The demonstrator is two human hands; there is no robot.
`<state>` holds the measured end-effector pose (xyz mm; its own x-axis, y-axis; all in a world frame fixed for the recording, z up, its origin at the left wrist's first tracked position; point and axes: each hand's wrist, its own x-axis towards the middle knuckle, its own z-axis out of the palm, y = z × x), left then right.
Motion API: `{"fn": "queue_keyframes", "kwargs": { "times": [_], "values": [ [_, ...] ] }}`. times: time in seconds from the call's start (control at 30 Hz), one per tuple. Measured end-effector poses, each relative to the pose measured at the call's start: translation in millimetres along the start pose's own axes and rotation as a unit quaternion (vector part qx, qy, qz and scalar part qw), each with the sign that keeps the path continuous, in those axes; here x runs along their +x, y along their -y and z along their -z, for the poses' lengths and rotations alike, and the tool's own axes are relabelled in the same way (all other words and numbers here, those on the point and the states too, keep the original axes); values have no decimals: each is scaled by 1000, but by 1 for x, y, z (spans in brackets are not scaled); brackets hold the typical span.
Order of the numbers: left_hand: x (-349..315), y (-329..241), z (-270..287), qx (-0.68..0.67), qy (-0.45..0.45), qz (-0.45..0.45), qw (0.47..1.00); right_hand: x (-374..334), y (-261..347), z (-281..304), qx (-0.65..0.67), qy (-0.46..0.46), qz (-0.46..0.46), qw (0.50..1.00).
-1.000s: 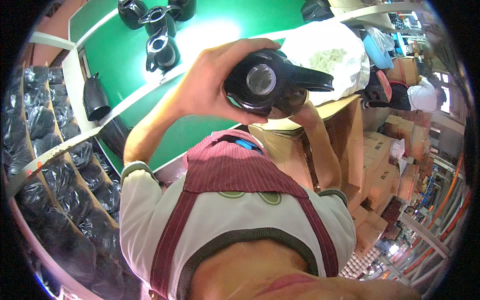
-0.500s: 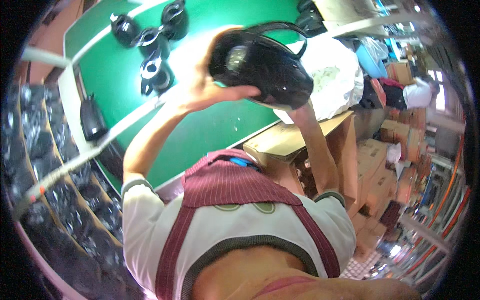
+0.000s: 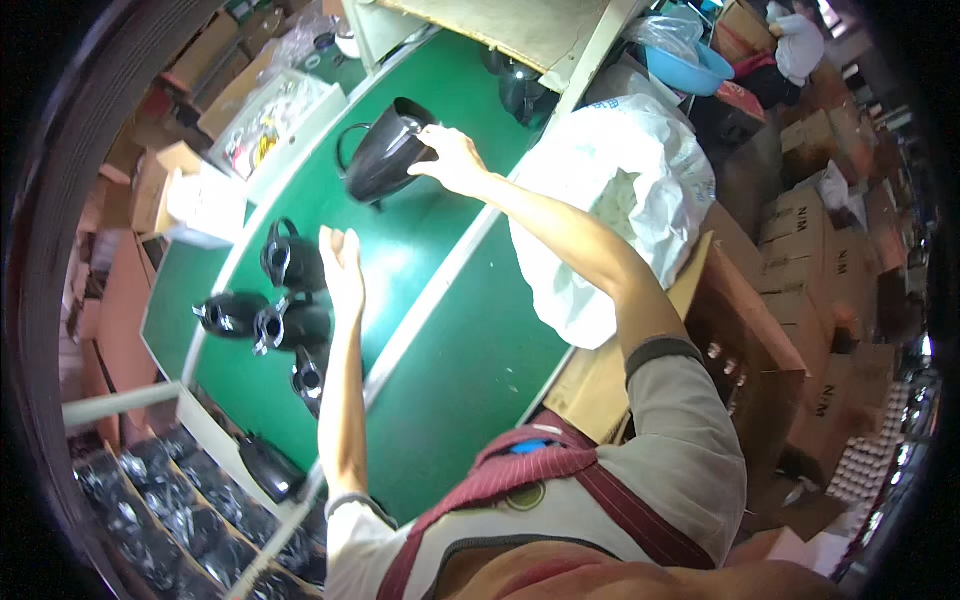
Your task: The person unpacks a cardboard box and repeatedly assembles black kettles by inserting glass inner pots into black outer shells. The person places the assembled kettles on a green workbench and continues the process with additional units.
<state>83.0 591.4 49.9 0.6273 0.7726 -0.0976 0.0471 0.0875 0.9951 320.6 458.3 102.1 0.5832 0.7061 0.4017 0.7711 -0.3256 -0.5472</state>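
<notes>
A glossy black jug [image 3: 384,156] with a loop handle and a wide mouth is tilted over the green work surface [image 3: 440,300]. My right hand [image 3: 452,162] grips it at its right side near the rim, fingers partly hidden behind the wall. My left hand [image 3: 345,268] is apart from that jug, fingers stretched upward with nothing visible in them. Just left of this hand is a cluster of several black pieces with ring-shaped tops, among them one black piece [image 3: 284,255] closest to the fingers and another [image 3: 230,314] farther left.
A white plastic bag [image 3: 620,205] lies right of the green surface, above an open cardboard box [image 3: 730,310]. Dark bagged items [image 3: 190,500] fill divided rows at lower left. A black jug-like piece [image 3: 270,468] lies by the rail. A blue basin [image 3: 686,68] and another person [image 3: 799,45] are farther back.
My left hand has let go of the jug and moved beside the black pieces. The jug, now in my right hand alone, is farther away over the green surface. The view has turned.
</notes>
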Motion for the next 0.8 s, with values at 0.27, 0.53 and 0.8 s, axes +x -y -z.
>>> {"fn": "queue_keyframes", "kwargs": {
  "times": [0.27, 0.53, 0.8],
  "values": [
    [-151, 55, 73, 223, 184, 135, 948, 139, -179, -70, -120, -120, -219, 961],
    [-204, 70, 74, 176, 189, 272, 927, 168, -235, -79, -372, -98, -96, 918],
    [-111, 11, -40, 279, 326, -65, 901, 101, -55, 30, -208, 417, 18, 885]
  ]
}}
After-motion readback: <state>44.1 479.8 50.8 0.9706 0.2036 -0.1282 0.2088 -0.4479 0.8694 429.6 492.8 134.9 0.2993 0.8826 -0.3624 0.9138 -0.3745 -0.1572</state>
